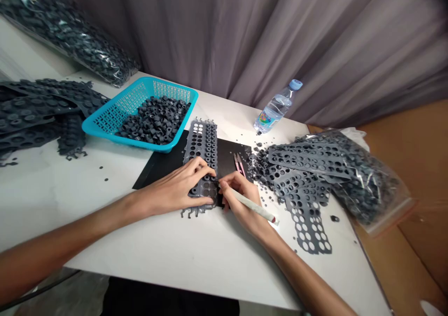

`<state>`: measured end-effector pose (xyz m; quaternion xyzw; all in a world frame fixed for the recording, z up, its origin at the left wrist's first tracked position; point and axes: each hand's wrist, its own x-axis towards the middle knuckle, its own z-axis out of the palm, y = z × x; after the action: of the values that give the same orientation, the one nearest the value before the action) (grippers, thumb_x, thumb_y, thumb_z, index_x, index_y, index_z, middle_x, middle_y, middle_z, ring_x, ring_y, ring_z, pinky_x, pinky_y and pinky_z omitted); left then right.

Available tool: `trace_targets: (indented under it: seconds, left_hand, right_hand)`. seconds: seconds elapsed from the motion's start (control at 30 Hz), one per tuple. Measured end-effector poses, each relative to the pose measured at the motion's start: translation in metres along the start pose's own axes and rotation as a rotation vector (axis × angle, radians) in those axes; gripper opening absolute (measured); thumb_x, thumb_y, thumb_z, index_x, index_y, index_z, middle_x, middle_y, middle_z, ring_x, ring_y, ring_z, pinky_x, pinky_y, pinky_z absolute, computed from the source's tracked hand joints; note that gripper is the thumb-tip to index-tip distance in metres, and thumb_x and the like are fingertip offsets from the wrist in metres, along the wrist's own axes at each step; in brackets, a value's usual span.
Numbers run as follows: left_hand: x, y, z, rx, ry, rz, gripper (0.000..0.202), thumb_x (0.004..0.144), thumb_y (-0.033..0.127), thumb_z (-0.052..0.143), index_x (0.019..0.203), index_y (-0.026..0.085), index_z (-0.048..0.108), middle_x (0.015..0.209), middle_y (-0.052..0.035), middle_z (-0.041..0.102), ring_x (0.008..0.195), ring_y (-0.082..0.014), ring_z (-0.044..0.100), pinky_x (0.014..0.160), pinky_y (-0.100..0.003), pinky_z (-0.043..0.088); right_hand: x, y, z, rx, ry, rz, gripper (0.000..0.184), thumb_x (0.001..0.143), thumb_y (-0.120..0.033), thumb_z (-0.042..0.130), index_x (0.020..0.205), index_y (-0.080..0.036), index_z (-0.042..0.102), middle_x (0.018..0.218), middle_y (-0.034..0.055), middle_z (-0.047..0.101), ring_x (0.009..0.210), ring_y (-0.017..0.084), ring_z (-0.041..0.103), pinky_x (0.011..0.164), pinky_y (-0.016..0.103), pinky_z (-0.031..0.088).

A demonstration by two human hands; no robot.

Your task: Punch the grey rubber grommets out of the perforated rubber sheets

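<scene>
A dark grey rubber sheet (pixel 203 143) with rows of round pieces and holes lies on a black mat (pixel 161 166) at the table's middle. My left hand (pixel 178 187) rests on the sheet's near end, fingers curled and pressing it down. My right hand (pixel 241 197) is closed around a white stick-like tool (pixel 254 206), its tip touching the sheet's right edge beside my left fingertips. Pink tweezers (pixel 239 163) lie on the mat just beyond my right hand.
A turquoise basket (pixel 115 113) of small dark rubber rings stands at the back left. Punched-out sheets (pixel 304 185) and a plastic bag (pixel 367 185) of them lie right. More sheets (pixel 38 110) pile at left. A water bottle (pixel 276 107) lies behind. The table edge runs near.
</scene>
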<state>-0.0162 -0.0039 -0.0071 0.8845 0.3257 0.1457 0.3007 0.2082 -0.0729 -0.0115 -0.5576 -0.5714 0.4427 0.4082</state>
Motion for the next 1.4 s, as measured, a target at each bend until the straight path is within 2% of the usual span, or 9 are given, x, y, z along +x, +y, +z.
trace_targets:
  seconds: [0.37,0.5,0.67,0.87,1.2,1.4]
  left_hand:
    - [-0.0034,0.0047,0.0035,-0.039,-0.042,-0.026,0.068,0.092,0.060,0.075,0.148,0.029,0.050,0.138,-0.0098,0.048,0.124,-0.0324,0.062,0.111,-0.049,0.051]
    - [-0.0012,0.0078,0.0008,-0.079,-0.027,-0.070,0.055,0.098,0.060,0.068,0.142,0.030,0.057,0.134,-0.0072,0.052,0.117,-0.0295,0.066,0.108,-0.046,0.052]
    - [0.0028,0.0057,0.0016,-0.063,0.015,-0.039,0.033,0.109,0.046,0.052,0.135,0.028,0.062,0.128,-0.0065,0.055,0.113,-0.0255,0.066,0.107,-0.042,0.051]
    - [0.0025,0.0020,0.0035,-0.037,0.038,-0.010,0.031,0.109,0.043,0.052,0.133,0.027,0.063,0.126,-0.0066,0.056,0.108,-0.0242,0.068,0.104,-0.041,0.053]
    - [0.0023,0.0026,0.0057,0.034,0.058,0.015,0.029,0.111,0.040,0.049,0.134,0.027,0.062,0.125,-0.0068,0.058,0.106,-0.0242,0.070,0.098,-0.040,0.057]
    - [0.0030,0.0020,0.0081,0.116,0.039,0.035,0.029,0.113,0.039,0.047,0.134,0.024,0.060,0.128,-0.0090,0.056,0.108,-0.0264,0.070,0.098,-0.043,0.056]
  right_hand:
    - [0.0021,0.0025,-0.0011,-0.016,-0.004,0.007,0.021,0.102,-0.041,0.064,0.093,-0.021,0.064,0.071,-0.0021,0.064,0.052,0.013,0.060,0.047,0.023,0.051]
    - [0.0021,0.0029,-0.0007,-0.027,-0.004,0.004,0.021,0.102,-0.041,0.063,0.093,-0.022,0.064,0.071,-0.0018,0.064,0.052,0.013,0.060,0.046,0.022,0.050]
    - [0.0020,0.0033,0.0009,-0.030,-0.005,0.001,0.022,0.101,-0.042,0.063,0.094,-0.022,0.064,0.068,-0.0025,0.062,0.052,0.013,0.057,0.046,0.022,0.050]
    - [0.0025,0.0023,-0.0006,-0.069,-0.027,-0.008,0.018,0.101,-0.038,0.062,0.093,-0.022,0.064,0.071,-0.0021,0.063,0.054,0.013,0.059,0.048,0.022,0.050]
    - [0.0041,0.0062,-0.0039,-0.116,-0.077,-0.027,0.019,0.104,-0.039,0.059,0.096,-0.023,0.064,0.074,-0.0015,0.064,0.055,0.013,0.059,0.049,0.022,0.048]
    - [0.0042,0.0051,-0.0024,-0.105,-0.072,-0.036,0.017,0.103,-0.038,0.060,0.096,-0.022,0.063,0.072,-0.0026,0.063,0.053,0.012,0.056,0.050,0.022,0.046]
